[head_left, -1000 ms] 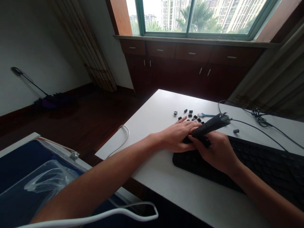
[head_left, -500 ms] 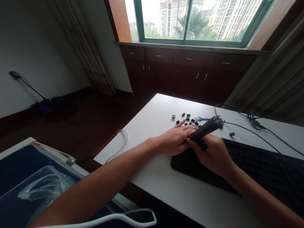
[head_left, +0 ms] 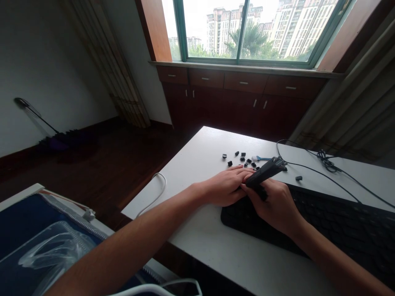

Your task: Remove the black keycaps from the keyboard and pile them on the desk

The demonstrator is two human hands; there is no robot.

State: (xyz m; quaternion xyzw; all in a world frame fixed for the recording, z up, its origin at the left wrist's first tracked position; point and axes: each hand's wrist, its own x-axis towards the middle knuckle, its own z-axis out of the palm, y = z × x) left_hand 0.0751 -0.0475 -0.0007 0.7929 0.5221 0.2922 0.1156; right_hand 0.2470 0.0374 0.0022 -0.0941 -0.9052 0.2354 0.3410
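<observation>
My right hand is closed round a black bar-shaped tool, which slants up to the right and has a greyish, uneven upper end. The tool's lower part is hidden by my fingers, just above the upper left part of a black keyboard. My left hand lies palm down over that corner, fingers stretched out and close together, their tips beside the tool. Contact between the left fingertips and the tool cannot be made out. Beyond my fingers, several small black keycaps are scattered on the white table.
A blue-handled brush lies behind the tool. A black cable is coiled at the back right, and one lone keycap sits near it. On the left, a white cord crosses the table edge beside a dark blue bag.
The view has tilted up slightly, so the scene sits a little lower. My left little finger has drawn in towards the other fingers. The black tool keeps almost the same slant in my right hand.
</observation>
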